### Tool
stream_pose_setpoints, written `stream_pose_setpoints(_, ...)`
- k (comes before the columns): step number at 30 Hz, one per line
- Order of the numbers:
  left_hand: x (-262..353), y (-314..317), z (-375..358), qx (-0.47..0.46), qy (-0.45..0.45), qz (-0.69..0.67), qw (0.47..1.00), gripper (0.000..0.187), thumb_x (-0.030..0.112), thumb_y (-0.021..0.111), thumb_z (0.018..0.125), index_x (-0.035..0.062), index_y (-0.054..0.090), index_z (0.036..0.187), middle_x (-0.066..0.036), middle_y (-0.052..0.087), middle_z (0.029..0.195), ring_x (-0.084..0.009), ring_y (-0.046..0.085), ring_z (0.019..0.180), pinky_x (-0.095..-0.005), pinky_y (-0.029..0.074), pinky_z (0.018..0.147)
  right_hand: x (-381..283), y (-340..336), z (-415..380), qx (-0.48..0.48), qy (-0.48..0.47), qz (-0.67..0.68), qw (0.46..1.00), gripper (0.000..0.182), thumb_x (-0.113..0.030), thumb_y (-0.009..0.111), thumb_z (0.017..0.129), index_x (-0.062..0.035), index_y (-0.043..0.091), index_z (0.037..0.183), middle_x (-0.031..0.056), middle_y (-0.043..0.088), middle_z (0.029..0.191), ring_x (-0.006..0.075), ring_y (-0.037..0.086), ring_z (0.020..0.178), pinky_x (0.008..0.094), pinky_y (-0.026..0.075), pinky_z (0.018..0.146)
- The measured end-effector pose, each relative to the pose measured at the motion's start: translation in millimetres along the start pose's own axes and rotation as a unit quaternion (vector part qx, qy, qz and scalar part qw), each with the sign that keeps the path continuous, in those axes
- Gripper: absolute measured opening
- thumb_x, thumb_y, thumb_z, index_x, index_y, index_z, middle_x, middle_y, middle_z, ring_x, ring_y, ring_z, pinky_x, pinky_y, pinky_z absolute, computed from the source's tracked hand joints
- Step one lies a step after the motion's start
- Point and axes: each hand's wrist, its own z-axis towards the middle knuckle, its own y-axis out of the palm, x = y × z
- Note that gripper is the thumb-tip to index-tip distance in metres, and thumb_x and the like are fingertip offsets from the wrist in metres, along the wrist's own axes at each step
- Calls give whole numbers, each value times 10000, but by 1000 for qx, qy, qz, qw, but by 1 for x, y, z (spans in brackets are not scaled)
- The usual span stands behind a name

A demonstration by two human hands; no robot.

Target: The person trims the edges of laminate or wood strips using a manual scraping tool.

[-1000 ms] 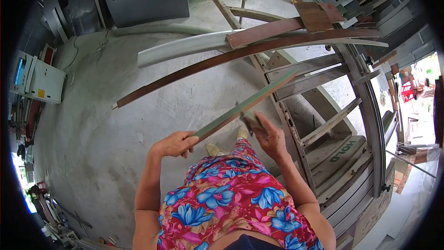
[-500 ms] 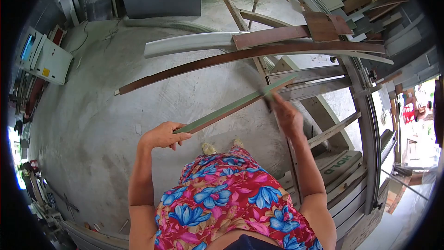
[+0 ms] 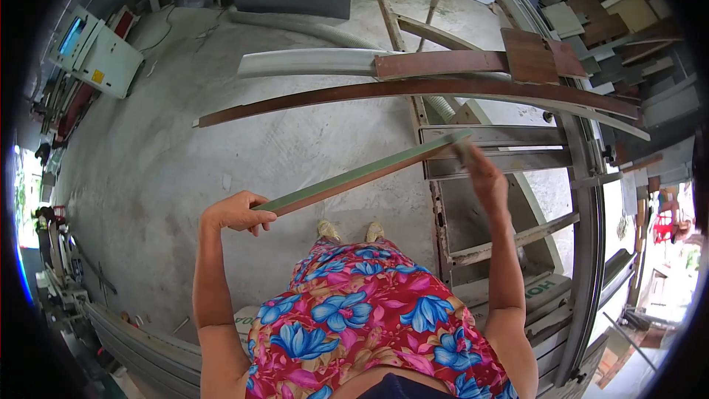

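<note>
A long narrow strip (image 3: 362, 171), green on its upper face and brown along its side, slants up to the right in front of my body. My left hand (image 3: 238, 211) is closed around its near end, thumb on top. At the far end is my right hand (image 3: 489, 183), its fingers curled and smeared by motion. A small dark thing (image 3: 462, 151) shows at those fingertips against the strip's end, too blurred to name.
Beyond the strip, a long brown board (image 3: 332, 95) and a white-and-brown board (image 3: 310, 63) lie across a metal frame (image 3: 495, 135). Offcuts (image 3: 605, 26) are piled at the upper right. A white cabinet (image 3: 100, 55) stands at the left on the concrete floor (image 3: 148, 177).
My right hand has slid outward along the strip to its far end. The left hand keeps its grip, and the strip lies at a flatter slant. The camera view has shifted slightly.
</note>
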Motion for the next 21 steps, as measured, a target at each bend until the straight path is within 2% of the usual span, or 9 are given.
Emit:
stream_pose_setpoints(2, -5, 6, 1, 6, -5, 8, 1000, 412, 380, 671, 797, 16, 633, 987, -50, 629, 765, -125, 585, 591, -266, 488, 565, 25, -21, 6, 26, 83, -71, 994, 419, -116, 581, 872, -108, 515, 1286, 91, 666, 997, 140, 609, 761, 289, 488, 701)
stream_pose_setpoints(5, -13, 12, 2, 3, -7, 12, 1000, 443, 386, 691, 769, 6, 628, 989, -47, 624, 790, -117, 575, 645, -268, 471, 576, 32, -33, 6, 81, 127, -15, 988, 458, -130, 587, 845, -139, 506, 1295, 115, 661, 1043, 232, 651, 909, 315, 493, 761)
stream_pose_setpoints(8, -12, 16, -2, 56, 59, 28, 996, 433, 353, 729, 709, 11, 630, 955, -76, 620, 811, -172, 571, 704, -297, 458, 605, -14, -35, -3, 38, 154, 143, 977, 483, -80, 563, 836, -122, 493, 1312, 91, 658, 931, 145, 617, 773, 272, 486, 689)
stream_pose_setpoints(9, -4, 18, -9, 107, 70, 96, 987, 427, 336, 737, 688, 17, 628, 950, -87, 613, 823, -200, 570, 733, -309, 456, 634, -23, -26, -7, 44, 110, 228, 966, 503, -48, 554, 826, -95, 481, 1321, 47, 614, 864, 76, 538, 708, 235, 470, 638)
stream_pose_setpoints(11, 21, 27, -30, 203, 89, 231, 947, 422, 303, 752, 645, 29, 624, 939, -110, 599, 848, -255, 568, 791, -332, 452, 694, -56, -14, -17, 26, 91, 303, 948, 498, -32, 560, 825, -79, 483, 1314, 43, 616, 885, 79, 541, 700, 231, 472, 639)
stream_pose_setpoints(14, 32, 40, -44, 348, 117, 310, 877, 428, 266, 779, 595, 59, 598, 922, -111, 551, 871, -295, 545, 825, -360, 418, 747, -109, 2, -39, -36, 105, 357, 928, 489, 1, 568, 824, -46, 481, 1304, 67, 635, 984, 91, 576, 747, 243, 481, 667)
stream_pose_setpoints(16, 34, 48, -47, 402, 142, 364, 828, 459, 244, 798, 578, 72, 570, 938, -97, 518, 892, -276, 532, 854, -369, 397, 758, -140, 24, -54, -60, 44, 343, 936, 501, 24, 569, 820, -61, 480, 1306, 95, 651, 1024, 115, 616, 825, 272, 490, 687)
stream_pose_setpoints(18, 37, 51, -49, 442, 166, 403, 784, 499, 210, 813, 561, 79, 544, 961, -90, 494, 912, -265, 517, 874, -373, 380, 765, -172, 37, -61, -87, -37, 258, 961, 510, -5, 587, 818, -124, 487, 1304, 115, 653, 1017, 194, 655, 874, 328, 506, 704)
stream_pose_setpoints(21, 36, 51, -50, 485, 205, 438, 729, 555, 148, 821, 546, 78, 517, 1005, -90, 475, 931, -261, 498, 889, -375, 365, 771, -209, 48, -64, -107, -77, 172, 976, 501, -71, 613, 812, -190, 501, 1286, 116, 638, 953, 278, 647, 838, 374, 506, 687)
